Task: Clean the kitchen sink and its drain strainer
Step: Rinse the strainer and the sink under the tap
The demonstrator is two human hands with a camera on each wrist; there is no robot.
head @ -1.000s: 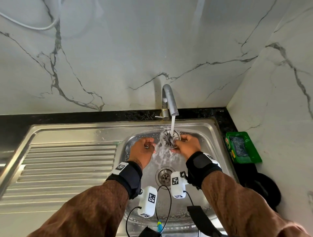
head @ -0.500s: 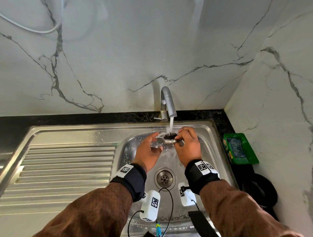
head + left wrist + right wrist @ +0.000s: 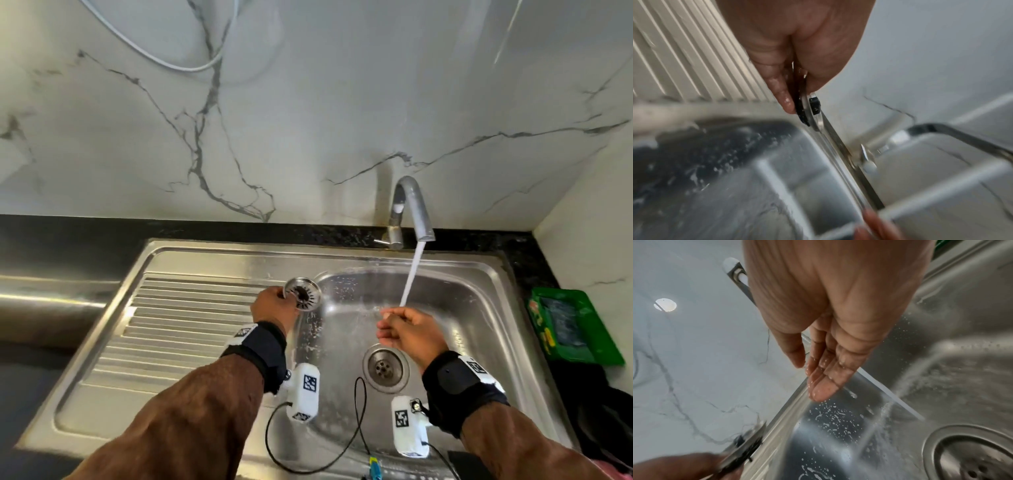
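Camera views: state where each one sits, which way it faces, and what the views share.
Head: on the head, looking down at the sink; both forearms show.
Left wrist: looks along the left hand pinching the strainer, toward the draining board.
Right wrist: looks along the right hand, open, toward the running water and drain.
Shared: strainer, tap and basin appear in all three.

Left wrist view: motion-blurred throughout. Drain strainer (image 3: 807, 107) seen edge-on only, its near part hidden between thumb and fingers (image 3: 781, 91) of left hand (image 3: 797, 40); slots not visible. Tap (image 3: 953, 134) smeared. Blurred fingertips cut off at bottom edge.

Right wrist view: right hand (image 3: 828, 305) covers most of tap spout (image 3: 737, 275); drain opening (image 3: 970, 456) cut off by frame corner.

Head view: green packet (image 3: 575, 329) label unreadable.
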